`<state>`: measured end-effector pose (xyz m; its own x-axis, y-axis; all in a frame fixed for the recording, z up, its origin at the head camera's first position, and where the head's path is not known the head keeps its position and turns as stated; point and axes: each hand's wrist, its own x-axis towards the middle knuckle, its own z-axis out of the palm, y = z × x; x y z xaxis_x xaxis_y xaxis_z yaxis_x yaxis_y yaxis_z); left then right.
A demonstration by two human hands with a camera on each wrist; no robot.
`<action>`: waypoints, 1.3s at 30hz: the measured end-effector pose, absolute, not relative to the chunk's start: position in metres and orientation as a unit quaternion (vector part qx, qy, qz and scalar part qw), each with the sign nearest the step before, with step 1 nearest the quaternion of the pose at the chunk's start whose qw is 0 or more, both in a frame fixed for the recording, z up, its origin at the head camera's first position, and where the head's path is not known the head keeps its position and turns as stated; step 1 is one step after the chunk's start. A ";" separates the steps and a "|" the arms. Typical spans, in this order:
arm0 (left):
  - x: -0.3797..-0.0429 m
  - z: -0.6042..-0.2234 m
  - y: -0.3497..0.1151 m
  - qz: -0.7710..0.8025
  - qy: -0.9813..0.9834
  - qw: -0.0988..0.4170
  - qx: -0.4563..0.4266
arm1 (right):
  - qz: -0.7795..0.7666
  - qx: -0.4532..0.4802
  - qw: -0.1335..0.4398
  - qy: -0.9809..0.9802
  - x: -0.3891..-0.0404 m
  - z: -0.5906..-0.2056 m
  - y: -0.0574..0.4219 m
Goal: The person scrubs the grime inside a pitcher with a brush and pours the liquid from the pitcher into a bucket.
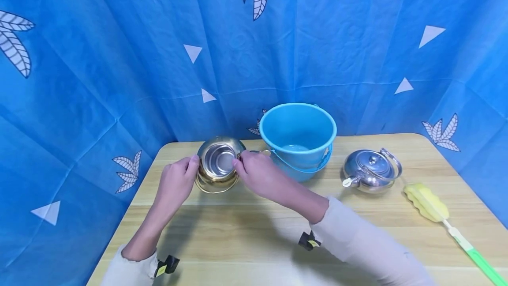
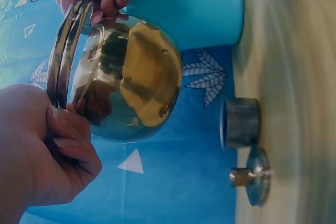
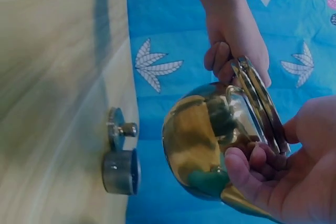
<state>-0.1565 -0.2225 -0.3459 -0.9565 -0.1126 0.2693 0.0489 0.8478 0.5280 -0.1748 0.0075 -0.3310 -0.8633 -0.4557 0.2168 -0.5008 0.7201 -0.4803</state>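
A shiny gold teapot (image 1: 210,179) is held up above the table, its uncovered mouth facing the head camera. My left hand (image 1: 177,180) grips one end of its double-bar handle (image 2: 64,59). On the opposite side, my right hand (image 1: 258,173) pinches the handle's other end, near the spout (image 3: 241,201). Both wrist views show the pot's rounded body off the tabletop. Beyond it on the table stand a small metal strainer cup (image 2: 242,123) and a round lid (image 2: 258,178) with a knob; the pot and hands hide these in the head view.
A blue bucket (image 1: 297,162) stands just right of the right hand. Farther right sit a silver teapot (image 1: 371,171) with its lid on and a yellow sponge brush (image 1: 428,202) with a green handle. A blue patterned curtain (image 1: 337,34) hangs behind the wooden table (image 1: 222,250).
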 end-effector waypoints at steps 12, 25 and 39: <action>-0.147 -0.369 -0.251 -0.312 -0.948 0.040 0.046 | 0.319 0.255 -0.089 -0.908 -0.179 -0.359 -0.016; -0.140 -0.384 -0.275 -0.325 -0.943 -0.027 0.058 | 0.371 0.231 -0.176 -0.882 -0.180 -0.383 -0.038; -0.145 -0.396 -0.293 -0.319 -0.943 -0.080 0.051 | 0.387 0.215 -0.205 -0.873 -0.180 -0.397 -0.052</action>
